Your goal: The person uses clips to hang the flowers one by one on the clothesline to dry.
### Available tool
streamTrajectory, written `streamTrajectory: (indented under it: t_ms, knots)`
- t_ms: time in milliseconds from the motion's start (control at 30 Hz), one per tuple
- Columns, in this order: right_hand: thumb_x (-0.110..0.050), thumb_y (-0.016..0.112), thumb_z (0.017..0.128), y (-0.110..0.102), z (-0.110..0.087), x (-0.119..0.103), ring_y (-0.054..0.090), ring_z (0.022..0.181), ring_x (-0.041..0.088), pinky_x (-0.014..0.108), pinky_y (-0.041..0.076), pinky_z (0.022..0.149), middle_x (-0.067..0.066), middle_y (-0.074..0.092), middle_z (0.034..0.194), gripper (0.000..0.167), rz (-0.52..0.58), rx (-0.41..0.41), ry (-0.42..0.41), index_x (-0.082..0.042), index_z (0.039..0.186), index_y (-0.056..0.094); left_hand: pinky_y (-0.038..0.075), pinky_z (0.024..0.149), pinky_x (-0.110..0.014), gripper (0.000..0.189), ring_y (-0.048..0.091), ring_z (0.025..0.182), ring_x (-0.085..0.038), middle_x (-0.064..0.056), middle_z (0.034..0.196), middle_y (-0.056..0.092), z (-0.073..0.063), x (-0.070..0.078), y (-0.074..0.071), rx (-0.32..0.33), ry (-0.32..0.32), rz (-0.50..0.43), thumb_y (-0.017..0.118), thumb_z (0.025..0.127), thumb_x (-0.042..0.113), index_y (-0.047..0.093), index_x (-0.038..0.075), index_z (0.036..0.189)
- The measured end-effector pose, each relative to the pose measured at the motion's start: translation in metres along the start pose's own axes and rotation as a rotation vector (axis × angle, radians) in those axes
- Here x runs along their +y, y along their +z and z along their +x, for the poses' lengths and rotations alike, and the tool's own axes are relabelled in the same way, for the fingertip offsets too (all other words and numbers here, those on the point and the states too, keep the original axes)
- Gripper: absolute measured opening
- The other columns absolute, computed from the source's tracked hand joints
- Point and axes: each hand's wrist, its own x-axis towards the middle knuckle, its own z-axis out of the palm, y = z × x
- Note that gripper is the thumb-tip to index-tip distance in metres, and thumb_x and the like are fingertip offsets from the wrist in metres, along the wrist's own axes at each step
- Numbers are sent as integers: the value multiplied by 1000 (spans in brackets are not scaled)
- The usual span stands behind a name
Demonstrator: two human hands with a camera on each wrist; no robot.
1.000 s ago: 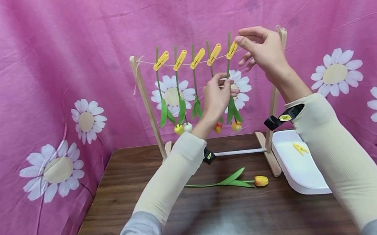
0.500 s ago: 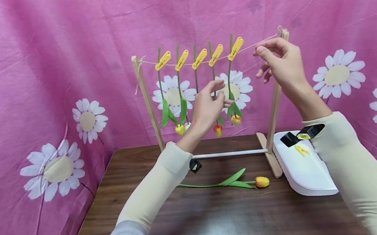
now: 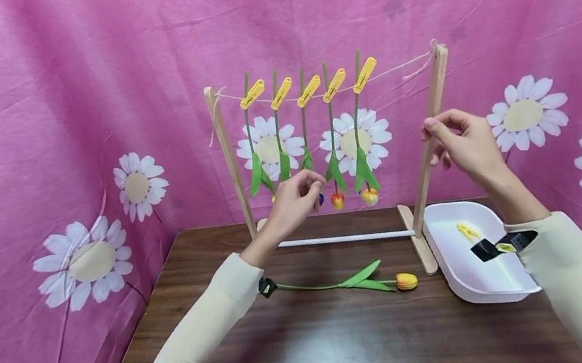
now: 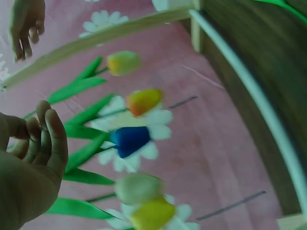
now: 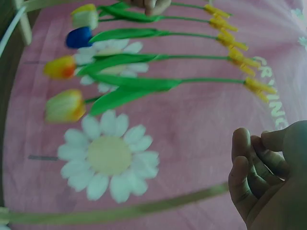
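Several artificial tulips hang upside down from a string (image 3: 397, 68), each held by a yellow clothespin (image 3: 365, 75). My left hand (image 3: 296, 202) is in front of the lower blossoms, fingers loosely bent and holding nothing. Behind it a blue tulip (image 4: 131, 141) shows in the left wrist view, among yellow, white and orange ones. To the right of the row, my right hand (image 3: 466, 141) is in the air in front of the rack's right post (image 3: 438, 83), its relaxed fingers empty. One more tulip (image 3: 407, 281), orange-yellow, lies on the table below the rack.
A wooden rack with a left post (image 3: 229, 159) and a white crossbar (image 3: 344, 238) stands on the dark wooden table (image 3: 313, 339). At the right, a white tray (image 3: 458, 282) contains yellow clothespins (image 3: 468, 233). A pink flowered cloth (image 3: 268, 17) encloses the back and sides.
My left hand has let go of the rightmost tulip's stem and moved down and left. My right hand has left its clothespin and moved right and down. The tulip now hangs by itself.
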Motion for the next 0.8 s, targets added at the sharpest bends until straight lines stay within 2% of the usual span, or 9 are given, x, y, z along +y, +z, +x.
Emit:
streamTrajectory:
  t_ms: [100,300,433,533,700,800]
  knots:
    - [-34,63,108,-11,-10,18,63,48,9,24,50,43,-16,73,80,21,-53,-17,34,-19,98,75,52,58,-26,18,68,68,-31,-6,71,65,-10,-15,-2,-31,-9,22,57,109,15,73,9,115]
    - [-39,60,110,-32,-28,57,64,50,12,25,53,45,-18,71,75,30,-168,-65,113,-20,92,74,48,55,-24,18,62,63,-17,-9,72,63,-32,-48,-5,-67,-38,54,57,107,13,73,7,113]
    - [-41,56,111,-43,-37,84,66,51,14,27,54,45,-20,69,73,38,-264,-99,148,-8,99,71,47,54,-22,18,57,61,-12,-3,70,60,-47,-67,-8,-64,-62,64,58,105,10,73,4,113]
    - [-42,54,111,-48,-41,104,66,51,12,29,54,44,-21,67,70,45,-363,-110,131,0,105,70,45,53,-22,18,55,60,-10,0,68,58,-57,-82,-11,-68,-89,70,58,105,7,74,3,112]
    - [-39,54,112,-52,-44,136,65,49,11,30,54,43,-6,72,71,44,-512,-160,110,0,102,71,41,51,-21,17,55,60,-9,0,67,59,-72,-105,-14,-97,-147,93,60,105,8,75,5,112]
    - [-30,56,111,-53,-44,152,68,52,14,34,56,45,9,77,79,37,-574,-232,116,2,105,72,44,52,-21,16,59,61,-16,-7,68,61,-78,-114,-16,-122,-166,94,60,105,8,74,3,111]
